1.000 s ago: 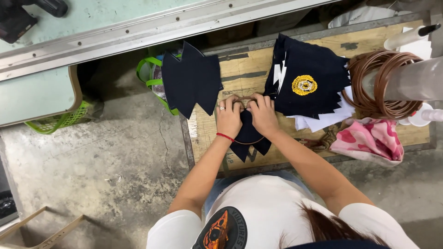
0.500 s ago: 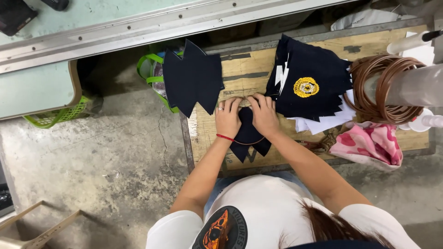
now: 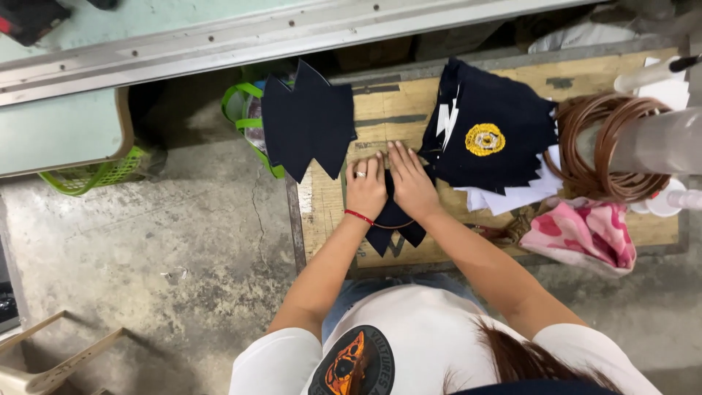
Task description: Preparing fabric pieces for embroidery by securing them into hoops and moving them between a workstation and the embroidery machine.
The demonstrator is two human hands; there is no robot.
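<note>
Both hands [image 3: 387, 186] cover most of the navy fabric piece [image 3: 395, 223] beneath them.

Both hands are pressing matt navy cloth pieces [image 3: 395, 219] on a rough, worn wooden board [image 3: 387, 110]. Glossy yellow embroidery [image 3: 485, 139] is showing on stacked cloth; the floor [image 3: 146, 241] is appearing as rough concrete.

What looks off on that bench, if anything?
One thing: the left stack of navy fabric pieces overhangs the wooden bench edge, above a green basket. Both hands, left hand and right hand, press flat on a navy piece.
</note>
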